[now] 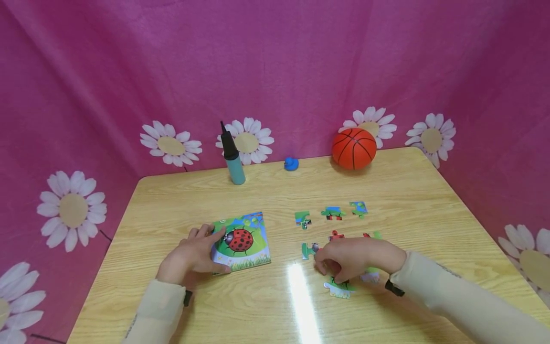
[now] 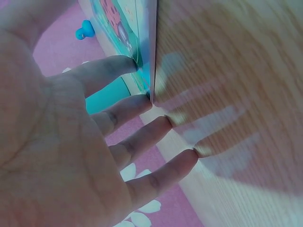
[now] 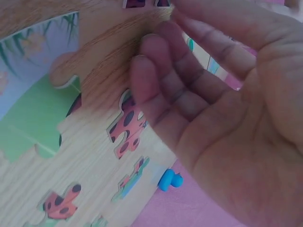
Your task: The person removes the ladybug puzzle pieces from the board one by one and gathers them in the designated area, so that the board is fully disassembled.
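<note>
A ladybird jigsaw is being assembled on the pale wooden table (image 1: 180, 196). The left hand (image 1: 189, 255) rests with straight, relaxed fingers on the edge of the square ladybird puzzle board (image 1: 242, 241), steadying it. The right hand (image 1: 350, 260) curls over the loose green puzzle piece (image 1: 341, 288) near the table's front — whether it grips it I cannot tell. Next, I judge: a firm pinch, then carrying it to the board.

Ladybug puzzle board (image 1: 242, 242) lies flat, slightly rotated, left of the loose puzzle pieces (image 1: 333, 213). The pieces lie flat and scattered, face up, right of the board; one green-white piece (image 1: 340, 289) lies nearest, lower right of the board.
</note>
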### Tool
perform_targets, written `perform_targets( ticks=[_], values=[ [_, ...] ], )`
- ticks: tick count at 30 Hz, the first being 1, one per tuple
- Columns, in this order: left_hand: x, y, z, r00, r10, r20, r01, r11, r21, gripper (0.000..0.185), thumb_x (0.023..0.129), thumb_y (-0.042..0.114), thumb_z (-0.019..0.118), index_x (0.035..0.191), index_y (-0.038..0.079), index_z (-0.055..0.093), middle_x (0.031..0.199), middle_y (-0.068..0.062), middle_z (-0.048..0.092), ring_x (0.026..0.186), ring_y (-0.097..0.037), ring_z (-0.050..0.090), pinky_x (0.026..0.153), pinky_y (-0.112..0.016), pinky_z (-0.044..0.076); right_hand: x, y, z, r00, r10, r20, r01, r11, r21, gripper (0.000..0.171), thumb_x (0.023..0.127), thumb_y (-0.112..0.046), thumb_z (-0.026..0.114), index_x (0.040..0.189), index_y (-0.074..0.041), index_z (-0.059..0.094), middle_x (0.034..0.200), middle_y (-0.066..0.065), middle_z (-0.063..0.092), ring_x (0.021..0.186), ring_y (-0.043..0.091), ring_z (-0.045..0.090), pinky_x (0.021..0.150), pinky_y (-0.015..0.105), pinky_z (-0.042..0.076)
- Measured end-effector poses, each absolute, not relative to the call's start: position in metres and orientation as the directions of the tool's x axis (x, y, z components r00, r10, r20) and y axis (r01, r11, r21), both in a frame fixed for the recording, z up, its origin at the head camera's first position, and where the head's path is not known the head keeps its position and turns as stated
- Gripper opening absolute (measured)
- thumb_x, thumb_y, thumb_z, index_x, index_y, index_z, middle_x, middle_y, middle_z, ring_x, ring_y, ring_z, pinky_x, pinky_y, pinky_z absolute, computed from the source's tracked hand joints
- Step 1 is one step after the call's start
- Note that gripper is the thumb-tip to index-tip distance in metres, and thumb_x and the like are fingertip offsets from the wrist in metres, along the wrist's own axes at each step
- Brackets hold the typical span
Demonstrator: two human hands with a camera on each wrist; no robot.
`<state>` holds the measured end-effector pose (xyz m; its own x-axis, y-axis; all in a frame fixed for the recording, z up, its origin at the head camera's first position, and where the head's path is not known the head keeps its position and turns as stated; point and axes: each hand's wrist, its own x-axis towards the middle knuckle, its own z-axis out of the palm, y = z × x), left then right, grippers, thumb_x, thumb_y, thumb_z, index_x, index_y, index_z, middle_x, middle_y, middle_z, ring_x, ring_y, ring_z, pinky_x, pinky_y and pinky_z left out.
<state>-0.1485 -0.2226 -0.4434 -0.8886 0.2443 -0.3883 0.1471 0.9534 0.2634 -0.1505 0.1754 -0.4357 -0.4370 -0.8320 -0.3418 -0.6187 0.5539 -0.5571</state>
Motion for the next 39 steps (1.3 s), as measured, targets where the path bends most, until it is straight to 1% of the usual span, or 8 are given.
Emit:
perform_targets(
  ticks=[4, 9, 15, 18, 22, 26, 32, 39],
  values=[
    [-0.147, -0.221, -0.443, -0.889, 0.24, -0.39, 0.14, 0.954, 0.266, 0.11, 0.075, 0.058, 0.09, 0.164, 0.018, 0.039, 0.165, -0.02, 0.032, 0.142, -0.044, 0.035, 0.114, -0.075, 0.036, -0.156, 0.169, -0.439, -0.433, -0.868, -0.245, -0.665, 0.491, -0.564, 0.016, 0.095, -0.01, 0.077, 0.087, -0.016, 0.064, 0.075, -0.01, 0.056, 0.067, -0.004, 0.044, 0.064, 0.014, 0.042],
    [-0.147, -0.22, -0.441, -0.885, 0.236, -0.401, 0.132, 0.954, 0.27, 0.113, 0.072, 0.057, 0.092, 0.164, 0.018, 0.039, 0.166, -0.021, 0.03, 0.143, -0.045, 0.034, 0.114, -0.075, 0.037, -0.164, 0.153, -0.442, -0.457, -0.881, -0.12, -0.703, 0.441, -0.558, 0.009, 0.1, -0.009, 0.07, 0.093, -0.015, 0.068, 0.082, -0.01, 0.06, 0.074, 0.0, 0.049, 0.068, 0.015, 0.045],
    [-0.147, -0.221, -0.442, -0.882, 0.231, -0.41, 0.124, 0.954, 0.272, 0.115, 0.071, 0.057, 0.093, 0.164, 0.018, 0.038, 0.167, -0.021, 0.029, 0.144, -0.045, 0.033, 0.115, -0.074, 0.036, -0.176, 0.123, -0.443, -0.503, -0.864, -0.018, -0.717, 0.428, -0.55, 0.007, 0.104, -0.014, 0.065, 0.1, -0.011, 0.07, 0.092, -0.006, 0.065, 0.085, 0.008, 0.057, 0.078, 0.021, 0.051],
    [-0.147, -0.222, -0.441, -0.883, 0.226, -0.411, 0.119, 0.955, 0.271, 0.115, 0.072, 0.057, 0.093, 0.165, 0.018, 0.037, 0.167, -0.02, 0.029, 0.145, -0.045, 0.033, 0.115, -0.074, 0.036, -0.181, 0.105, -0.441, -0.511, -0.86, 0.011, -0.722, 0.422, -0.547, 0.013, 0.105, -0.017, 0.064, 0.111, -0.007, 0.071, 0.107, 0.001, 0.07, 0.101, 0.017, 0.064, 0.092, 0.031, 0.056],
    [-0.146, -0.221, -0.441, -0.884, 0.236, -0.404, 0.131, 0.954, 0.27, 0.115, 0.073, 0.056, 0.092, 0.165, 0.017, 0.036, 0.167, -0.021, 0.028, 0.145, -0.044, 0.033, 0.115, -0.071, 0.038, -0.185, 0.081, -0.441, -0.524, -0.851, 0.013, -0.725, 0.439, -0.53, 0.034, 0.106, -0.023, 0.063, 0.133, -0.002, 0.067, 0.133, 0.011, 0.069, 0.129, 0.027, 0.062, 0.113, 0.044, 0.051],
    [-0.147, -0.22, -0.441, -0.883, 0.242, -0.402, 0.138, 0.953, 0.271, 0.115, 0.074, 0.056, 0.092, 0.165, 0.016, 0.034, 0.167, -0.021, 0.028, 0.146, -0.044, 0.033, 0.115, -0.071, 0.038, -0.188, 0.055, -0.445, -0.532, -0.846, -0.014, -0.707, 0.454, -0.542, 0.047, 0.105, -0.025, 0.064, 0.144, 0.001, 0.06, 0.148, 0.016, 0.062, 0.142, 0.032, 0.055, 0.121, 0.046, 0.045],
    [-0.148, -0.221, -0.442, -0.88, 0.243, -0.408, 0.139, 0.953, 0.268, 0.115, 0.075, 0.058, 0.091, 0.166, 0.017, 0.033, 0.168, -0.02, 0.026, 0.147, -0.044, 0.032, 0.115, -0.071, 0.038, -0.188, 0.016, -0.452, -0.484, -0.871, -0.09, -0.7, 0.447, -0.558, 0.056, 0.105, -0.024, 0.065, 0.151, 0.004, 0.052, 0.156, 0.02, 0.054, 0.15, 0.033, 0.048, 0.125, 0.043, 0.04],
    [-0.147, -0.221, -0.441, -0.874, 0.263, -0.408, 0.155, 0.948, 0.279, 0.114, 0.076, 0.057, 0.09, 0.166, 0.016, 0.033, 0.168, -0.021, 0.026, 0.147, -0.046, 0.032, 0.112, -0.074, 0.038, -0.185, -0.014, -0.453, -0.442, -0.889, -0.118, -0.782, 0.446, -0.436, 0.057, 0.104, -0.027, 0.066, 0.149, 0.006, 0.053, 0.153, 0.019, 0.057, 0.15, 0.032, 0.048, 0.128, 0.043, 0.034]
  ],
)
